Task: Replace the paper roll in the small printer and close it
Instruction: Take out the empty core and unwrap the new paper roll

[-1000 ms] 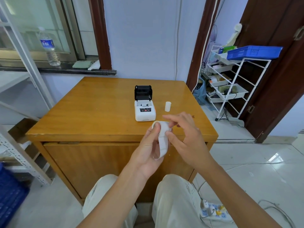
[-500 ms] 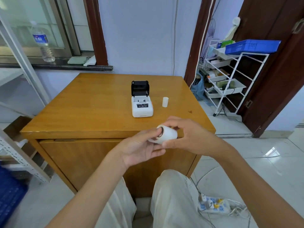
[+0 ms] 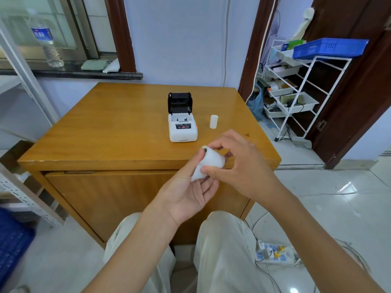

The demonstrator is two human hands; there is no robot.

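The task is judged to be about midway. On the wooden table [image 3: 118, 132] the small printer [image 3: 183, 127] is seen with its black lid [image 3: 179, 102] raised and its paper bay apparently empty, so the opening is taken as done. Just to its right, a small white cylinder [image 3: 213, 121] is stood upright on the tabletop, apart from the printer; it is taken to be the spent roll or its core, though this cannot be confirmed. Nearer the camera, over the front edge of the table, the paper roll [image 3: 209, 163] is held between both hands: it is cradled by the left hand [image 3: 190, 195], palm up with the thumb laid along its end, and it is pinched by the fingers of the right hand [image 3: 243, 166], which are curled over it from the right. Whether a loose end is being peeled cannot be told. Loading the roll into the bay, feeding the paper out and shutting the lid are judged to remain. Compared with the frame a second ago, a hanging strip of paper is no longer seen; compared with half a second ago, the roll is held in much the same place, slightly turned, and the printer and cylinder are left unmoved.
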